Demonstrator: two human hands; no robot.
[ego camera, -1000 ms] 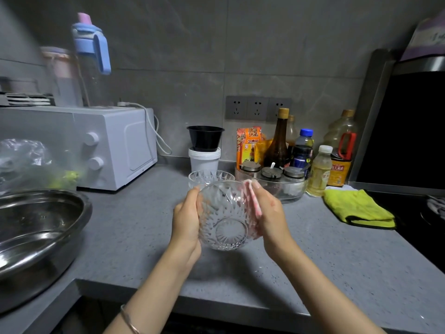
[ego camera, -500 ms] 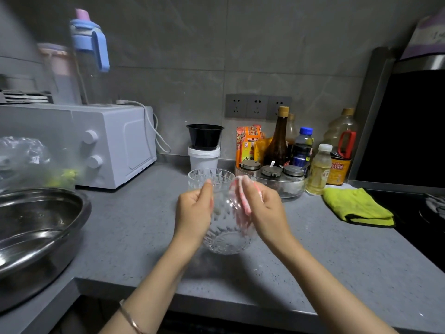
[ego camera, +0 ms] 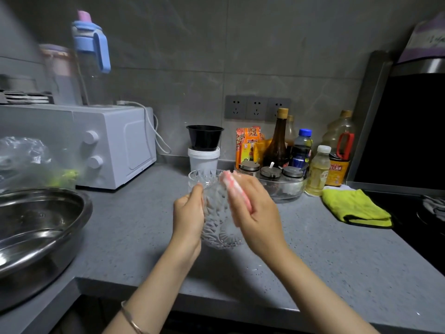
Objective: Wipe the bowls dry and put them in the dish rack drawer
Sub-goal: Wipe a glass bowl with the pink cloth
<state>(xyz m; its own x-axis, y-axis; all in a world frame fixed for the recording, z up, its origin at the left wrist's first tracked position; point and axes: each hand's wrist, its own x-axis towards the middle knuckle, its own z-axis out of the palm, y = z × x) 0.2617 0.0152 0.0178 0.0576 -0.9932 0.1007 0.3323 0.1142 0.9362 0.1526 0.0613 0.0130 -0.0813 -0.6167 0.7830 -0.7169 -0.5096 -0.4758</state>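
Observation:
A clear cut-glass bowl [ego camera: 220,227] is held tilted above the grey counter [ego camera: 313,256], its base turned toward me. My left hand [ego camera: 189,216] grips its left rim, thumb over the edge. My right hand [ego camera: 252,210] holds a pink cloth [ego camera: 234,189] against the bowl's right side. A second glass bowl [ego camera: 204,178] stands upright on the counter just behind them. The dish rack drawer is not in view.
A large steel basin [ego camera: 36,227] sits at the left. Behind it stands a white microwave [ego camera: 113,143]. Bottles and spice jars [ego camera: 284,160] crowd the back. A yellow cloth [ego camera: 356,208] lies at right beside the black stove [ego camera: 421,225].
The bowl has been turned in my hands. My right hand has slid the pink cloth up and across the bowl's side toward its rim. My left hand has shifted its hold on the rim.

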